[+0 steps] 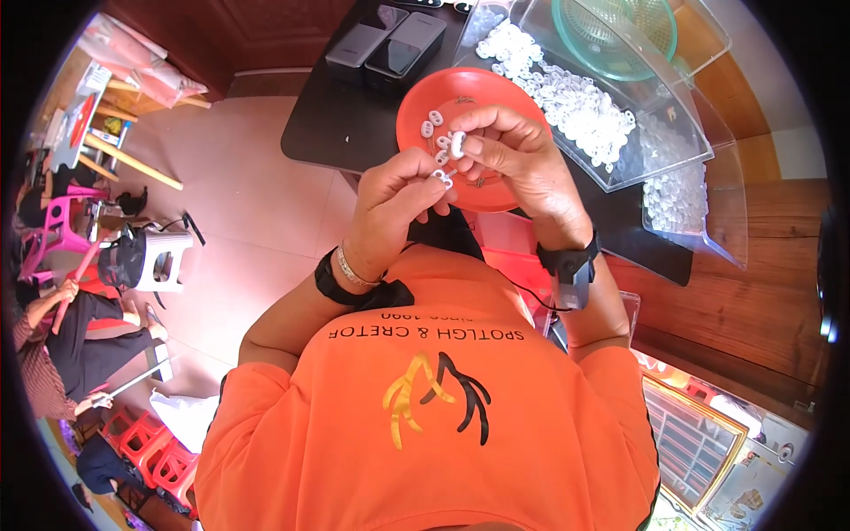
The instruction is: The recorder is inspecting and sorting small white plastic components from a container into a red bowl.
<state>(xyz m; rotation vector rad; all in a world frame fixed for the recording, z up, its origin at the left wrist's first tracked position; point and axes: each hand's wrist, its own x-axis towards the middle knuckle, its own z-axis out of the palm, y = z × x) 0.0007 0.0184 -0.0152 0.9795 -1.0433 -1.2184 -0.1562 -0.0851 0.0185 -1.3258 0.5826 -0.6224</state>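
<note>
Over a round orange-red plate [412, 111], my two hands are close together. My left hand [388, 205] pinches a small white plastic piece with two holes [443, 179] between thumb and fingers. Just above it, my right hand [531, 168] grips a white rounded plastic piece [457, 144] at its fingertips. A thin metal bit seems to show between the two pieces, too small to name. Several more white two-hole pieces [428, 129] lie on the plate beside my fingers. Small metal pins [464, 100] rest on the plate too, partly hidden by my right hand.
The plate sits on a black table [310, 133]. Right of it stand transparent bins, one with a heap of white pieces [575, 111], another with translucent pieces [673, 199]. A green basket [620, 35] and two dark box-shaped devices [405, 44] are behind. Another person [97, 341] sits at left.
</note>
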